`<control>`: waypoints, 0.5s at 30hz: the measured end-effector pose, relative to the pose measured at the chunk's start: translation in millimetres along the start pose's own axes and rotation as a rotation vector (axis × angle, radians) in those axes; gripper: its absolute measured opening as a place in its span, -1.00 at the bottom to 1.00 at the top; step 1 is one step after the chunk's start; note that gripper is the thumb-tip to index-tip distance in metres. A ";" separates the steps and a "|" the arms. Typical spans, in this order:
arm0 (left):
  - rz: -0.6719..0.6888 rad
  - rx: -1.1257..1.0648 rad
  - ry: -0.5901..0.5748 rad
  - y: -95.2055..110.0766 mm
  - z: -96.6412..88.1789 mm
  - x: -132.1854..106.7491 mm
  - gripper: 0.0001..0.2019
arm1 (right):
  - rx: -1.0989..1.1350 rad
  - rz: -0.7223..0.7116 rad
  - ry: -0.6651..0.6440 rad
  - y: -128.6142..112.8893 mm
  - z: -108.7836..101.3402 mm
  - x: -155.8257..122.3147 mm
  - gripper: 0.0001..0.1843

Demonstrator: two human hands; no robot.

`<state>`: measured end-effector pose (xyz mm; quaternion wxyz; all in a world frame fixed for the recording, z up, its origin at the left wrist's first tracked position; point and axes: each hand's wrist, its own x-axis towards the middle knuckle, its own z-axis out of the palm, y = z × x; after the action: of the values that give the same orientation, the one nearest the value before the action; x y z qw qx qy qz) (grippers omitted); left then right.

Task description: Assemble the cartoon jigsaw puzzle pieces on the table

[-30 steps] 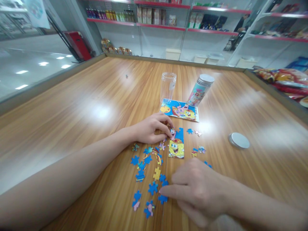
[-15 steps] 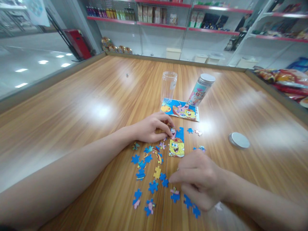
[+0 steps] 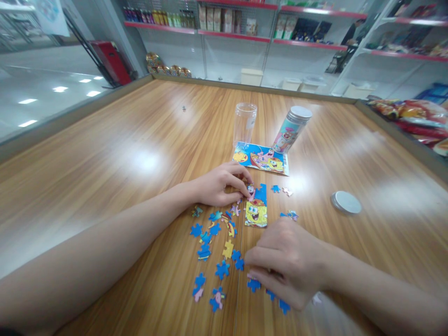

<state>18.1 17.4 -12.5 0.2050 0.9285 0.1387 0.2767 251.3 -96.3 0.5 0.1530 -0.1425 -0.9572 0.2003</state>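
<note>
The fingertips of my left hand (image 3: 224,184) rest curled on the left edge of a partly assembled jigsaw puzzle (image 3: 257,214), which shows a yellow cartoon face. My right hand (image 3: 285,263) is curled, with index finger and thumb drawn toward each other; whether a piece sits between them is hidden. Its thumb overlaps the top of a blue and pink jigsaw piece (image 3: 254,285). Several loose pieces lie left of the right hand, among them a yellow piece (image 3: 228,249) and a blue piece (image 3: 222,269). More blue pieces (image 3: 284,306) show partly under this hand.
Beyond the hands lies a picture card (image 3: 261,158), with an open clear jar (image 3: 246,123) and a tilted-looking printed canister (image 3: 292,129) by it. A silver lid (image 3: 346,202) is at the right. Two small pieces (image 3: 276,189) lie right of the puzzle.
My right hand has shifted slightly, its thumb now covering the top of the blue and pink piece. My left hand keeps its place on the puzzle.
</note>
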 end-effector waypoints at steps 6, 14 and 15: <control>-0.003 -0.009 0.000 -1.7 0.6 -1.1 -0.75 | -0.017 0.057 -0.135 0.7 -4.5 -0.6 -0.66; -0.004 -0.005 -0.002 -0.2 0.6 -0.2 -0.75 | -0.005 0.040 -0.213 2.3 -15.0 -3.6 -0.81; -0.003 -0.007 -0.001 -0.1 0.6 -0.1 -0.75 | 0.004 0.053 -0.222 2.1 -16.9 -3.4 -0.81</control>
<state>18.3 17.3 -13.0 0.2087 0.9278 0.1389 0.2762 260.8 -89.8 13.6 0.0411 -0.1445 -0.9638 0.2205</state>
